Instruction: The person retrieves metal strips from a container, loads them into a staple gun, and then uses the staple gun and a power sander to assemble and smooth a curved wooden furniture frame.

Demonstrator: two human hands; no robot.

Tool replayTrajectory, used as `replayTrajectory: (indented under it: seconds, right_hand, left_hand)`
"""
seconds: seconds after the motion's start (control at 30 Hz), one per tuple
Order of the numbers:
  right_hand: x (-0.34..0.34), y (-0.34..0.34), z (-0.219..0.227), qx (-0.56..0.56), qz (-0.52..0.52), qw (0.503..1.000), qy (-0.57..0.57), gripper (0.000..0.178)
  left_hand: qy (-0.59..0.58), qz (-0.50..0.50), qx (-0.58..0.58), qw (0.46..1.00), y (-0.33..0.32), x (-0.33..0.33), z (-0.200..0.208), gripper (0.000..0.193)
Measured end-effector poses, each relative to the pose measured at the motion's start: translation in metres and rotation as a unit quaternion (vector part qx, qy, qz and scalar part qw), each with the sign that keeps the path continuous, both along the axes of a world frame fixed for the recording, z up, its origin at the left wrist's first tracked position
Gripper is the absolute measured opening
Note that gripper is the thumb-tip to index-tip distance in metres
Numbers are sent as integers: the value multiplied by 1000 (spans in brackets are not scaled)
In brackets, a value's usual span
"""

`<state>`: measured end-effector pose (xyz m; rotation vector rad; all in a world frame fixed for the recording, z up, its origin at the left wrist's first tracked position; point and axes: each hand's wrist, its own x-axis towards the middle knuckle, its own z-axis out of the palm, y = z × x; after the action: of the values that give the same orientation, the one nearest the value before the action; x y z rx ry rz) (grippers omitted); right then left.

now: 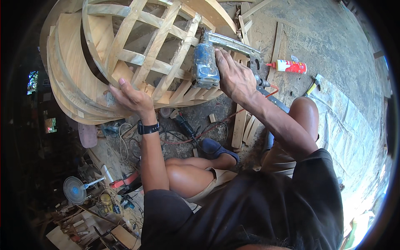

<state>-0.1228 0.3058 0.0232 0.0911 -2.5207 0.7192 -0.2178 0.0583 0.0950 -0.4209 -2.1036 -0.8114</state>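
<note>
A large curved wooden frame (166,68) of crossing slats, with a broad rounded rim of layered boards, fills the upper left. At the rim's near inner edge, my left hand (132,99) grips the frame, thumb raised on top; the wood partly hides its fingers. My right hand (236,77) is wrapped around a scuffed blue air nail gun (206,64) with a long metal magazine (233,43) reaching to the right. The tool's nose is close to the frame's rightmost slat; I cannot tell whether they touch.
A red air hose (233,115) trails from the nail gun across the floor. Right of it lie a red-and-white glue bottle (291,66), a hammer (313,86) and a pale sheet (350,112). A grinder (183,125) and wood strips (240,125) are below; a fan (75,190) stands lower left.
</note>
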Motion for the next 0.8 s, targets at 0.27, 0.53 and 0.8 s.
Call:
replayTrajectory:
  seconds: [0.27,0.53,0.8]
  right_hand:
    - [4,4,6,-12,10,999,-47,51]
    - [0,6,3,-9,13,1000,-23,50]
    - [1,1,4,0,5,998,-60,52]
  left_hand:
    - [38,-11,3,999,16,5,14,47]
    - [-6,-44,107,993,27,12,23,45]
    - [-6,-67,132,989,37,16,28,44]
